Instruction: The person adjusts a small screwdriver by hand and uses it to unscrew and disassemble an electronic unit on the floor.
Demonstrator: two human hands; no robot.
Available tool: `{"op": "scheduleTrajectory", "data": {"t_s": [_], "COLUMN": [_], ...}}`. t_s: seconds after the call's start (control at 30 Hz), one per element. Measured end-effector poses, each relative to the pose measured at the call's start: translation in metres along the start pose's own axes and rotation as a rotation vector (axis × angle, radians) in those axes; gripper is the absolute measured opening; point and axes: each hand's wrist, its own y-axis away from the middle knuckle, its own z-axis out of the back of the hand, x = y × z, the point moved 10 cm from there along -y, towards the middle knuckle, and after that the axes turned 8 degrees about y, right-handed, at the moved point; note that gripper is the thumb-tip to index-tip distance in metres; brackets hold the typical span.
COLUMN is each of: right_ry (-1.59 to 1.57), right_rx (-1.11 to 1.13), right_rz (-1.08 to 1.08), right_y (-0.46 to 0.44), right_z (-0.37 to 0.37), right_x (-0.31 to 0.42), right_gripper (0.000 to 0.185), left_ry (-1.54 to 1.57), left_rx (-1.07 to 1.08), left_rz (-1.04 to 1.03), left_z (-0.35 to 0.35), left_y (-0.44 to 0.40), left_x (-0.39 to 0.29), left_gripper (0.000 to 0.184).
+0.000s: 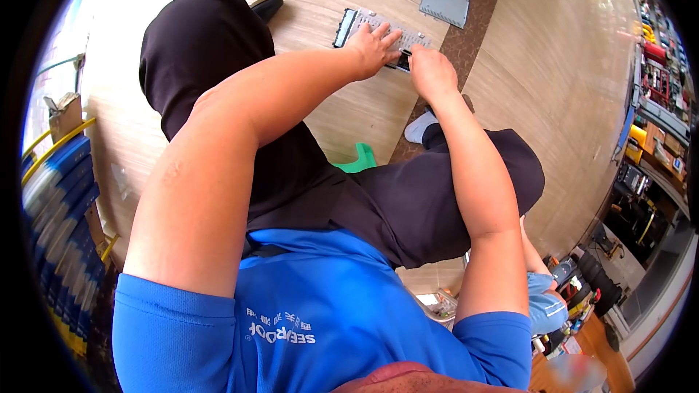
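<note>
A flat metal device [362, 20] with a perforated top and a pale end strip lies on the tiled floor. My left hand [376, 45] rests on its top, palm down and fingers spread. To the right, my right hand [431, 69] is closed at the device's near right corner, its fingers pinched on something too small to make out, beside a dark part [403, 60]. A grey flat panel [444, 1] lies on the floor beyond the device, apart from both hands.
A green plastic piece [358, 160] shows between my legs. Blue stacked goods [62, 204] stand at the left by yellow rails. Shelves with tools [655, 76] line the right edge. Another person's leg and blue shorts [546, 306] appear at the lower right.
</note>
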Motion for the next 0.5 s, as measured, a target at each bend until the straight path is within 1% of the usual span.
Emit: {"op": "scheduleTrajectory", "data": {"t_s": [0.13,0.17,0.27,0.5], "right_ry": [-0.044,-0.057,-0.058,-0.083], "right_rx": [0.016,0.007,0.052,0.051], "right_rz": [-0.052,-0.07,-0.083,-0.077], "right_y": [-0.003,-0.002,-0.001,-0.004], "right_z": [-0.002,-0.001,0.0,-0.007], "right_x": [-0.005,-0.007,-0.007,-0.015], "right_gripper": [0.019,0.023,0.02,0.019], "left_ry": [0.012,0.014,0.011,0.008], "left_rx": [-0.001,-0.004,-0.01,-0.022], "left_rz": [0.003,0.004,0.001,-0.001], "left_z": [0.0,0.001,0.002,0.002], "left_y": [0.001,0.001,0.002,0.0], "left_x": [0.0,0.0,0.0,0.001], "left_gripper": [0.059,0.059,0.059,0.059]}}
